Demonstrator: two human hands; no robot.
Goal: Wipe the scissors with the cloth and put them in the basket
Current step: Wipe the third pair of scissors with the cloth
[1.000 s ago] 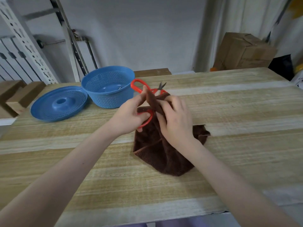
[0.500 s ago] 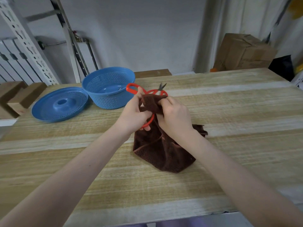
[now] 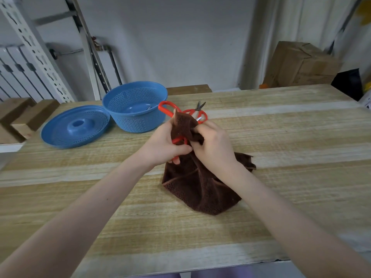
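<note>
My left hand [image 3: 163, 145] grips the red-handled scissors [image 3: 167, 108] by one handle loop, holding them above the wooden table [image 3: 281, 137]. A brown cloth [image 3: 198, 185] is draped over the scissors' middle. My right hand [image 3: 213, 145] pinches the cloth around them, and most of the cloth hangs down onto the table. A second pair of red-handled scissors [image 3: 197, 113] lies on the table just behind my hands. The blue mesh basket [image 3: 134, 107] stands at the back left, a short way left of the scissors.
A blue perforated lid [image 3: 75, 125] lies upside down left of the basket. Wooden blocks [image 3: 30, 115] sit off the table's left edge. A cardboard box [image 3: 299, 65] stands beyond the far right corner. A metal rack [image 3: 34, 51] leans at the back left.
Both hands have come closer together and the cloth has been bunched higher over the scissors. The scissors' upper loop has tilted left, toward the basket.
</note>
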